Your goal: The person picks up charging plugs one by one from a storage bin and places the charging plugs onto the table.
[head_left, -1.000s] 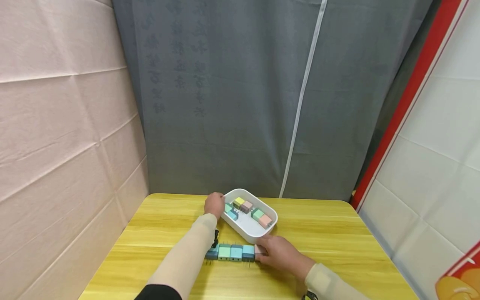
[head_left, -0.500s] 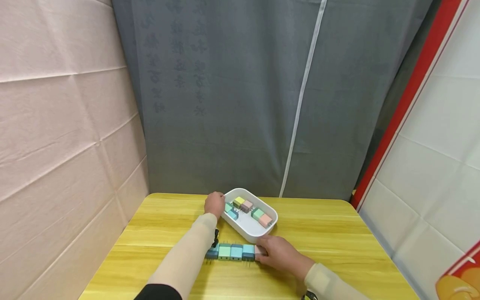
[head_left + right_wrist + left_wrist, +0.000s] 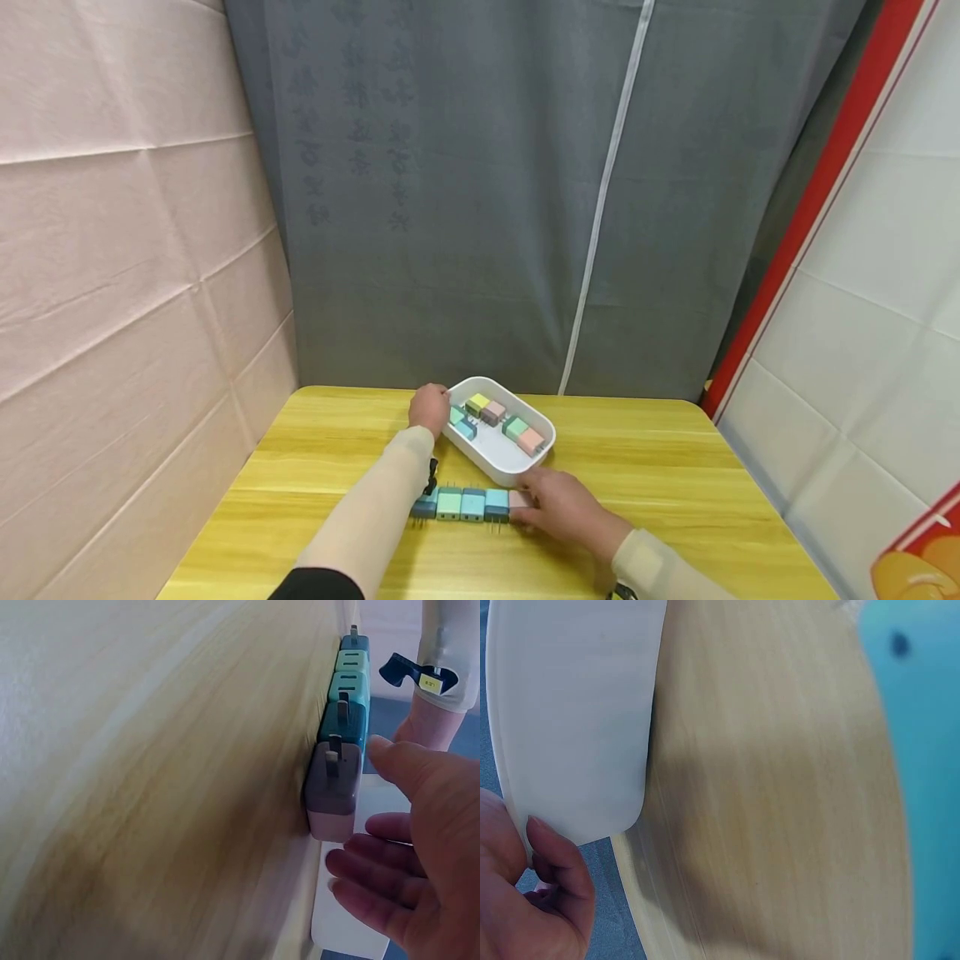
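Note:
A row of pastel plug adapters (image 3: 472,504), blue and green, lies on the table with metal prongs showing. The pink adapter (image 3: 519,499) stands at its right end, its darker pronged face seen in the right wrist view. Around that adapter my right hand (image 3: 558,504) has its fingers loosely bent, and the right wrist view shows gaps between fingers and adapter. My left hand (image 3: 430,408) pinches the rim of a white tray (image 3: 498,452) at its left corner, thumb on the wall in the left wrist view. My left forearm hides the row's left end.
Inside the tray lie more adapters, including a yellow one (image 3: 477,405), a green one (image 3: 515,428) and a pink one (image 3: 531,442). The wooden table (image 3: 675,492) extends to both sides. A grey curtain (image 3: 450,208) hangs behind its far edge.
My right hand has eased slightly up, its fingers loosening from the pink adapter. The left hand, the tray and the row hold their places.

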Demonstrator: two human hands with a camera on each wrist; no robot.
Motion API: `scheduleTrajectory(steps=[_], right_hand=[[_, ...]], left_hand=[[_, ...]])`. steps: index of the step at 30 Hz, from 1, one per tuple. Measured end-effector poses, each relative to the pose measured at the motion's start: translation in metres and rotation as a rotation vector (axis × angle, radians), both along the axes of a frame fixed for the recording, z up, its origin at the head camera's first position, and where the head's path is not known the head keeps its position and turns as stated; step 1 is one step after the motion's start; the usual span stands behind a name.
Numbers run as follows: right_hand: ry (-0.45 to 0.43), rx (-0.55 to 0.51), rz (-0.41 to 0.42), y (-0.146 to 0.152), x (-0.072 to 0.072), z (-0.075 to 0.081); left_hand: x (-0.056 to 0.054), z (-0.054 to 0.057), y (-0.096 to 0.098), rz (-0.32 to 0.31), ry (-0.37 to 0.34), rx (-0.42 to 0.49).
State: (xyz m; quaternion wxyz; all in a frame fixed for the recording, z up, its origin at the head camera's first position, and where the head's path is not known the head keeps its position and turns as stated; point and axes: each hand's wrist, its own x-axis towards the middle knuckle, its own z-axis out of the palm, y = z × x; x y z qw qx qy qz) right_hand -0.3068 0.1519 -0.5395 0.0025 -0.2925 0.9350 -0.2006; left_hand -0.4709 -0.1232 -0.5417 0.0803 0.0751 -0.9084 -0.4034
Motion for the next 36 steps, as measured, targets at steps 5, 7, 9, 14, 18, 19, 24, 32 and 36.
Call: scheduleTrajectory(steps=[5,7,9,14,18,19,24,32,36], right_hand=[[0.060,-0.046,-0.055,0.002,-0.001,0.005],[0.070,-0.066,-0.079,0.002,-0.001,0.008],[0.092,-0.080,-0.091,0.002,-0.003,0.011],[0.114,-0.121,-0.135,0.003,-0.011,0.017],[0.118,-0.130,-0.163,0.005,-0.021,0.020],[0.123,-0.125,-0.168,0.005,-0.024,0.021],[0.106,-0.095,-0.217,0.004,-0.037,0.024],[0.032,-0.035,-0.184,-0.022,-0.058,0.036],[0.030,-0.011,-0.167,-0.040,-0.075,0.035]], left_hand=[[0.000,-0.002,0.000,0.001,0.002,-0.002],[-0.001,-0.002,0.000,0.001,0.005,-0.007],[-0.001,-0.002,0.000,0.002,0.009,-0.015],[-0.001,-0.002,0.000,0.005,0.008,-0.014],[-0.001,-0.002,0.001,-0.003,0.008,-0.017],[0.000,-0.002,0.001,-0.005,0.008,-0.017],[0.000,-0.002,0.000,-0.006,0.002,-0.008],[0.000,0.001,-0.001,-0.009,-0.016,0.009],[0.001,0.002,-0.001,-0.005,-0.024,0.020]])
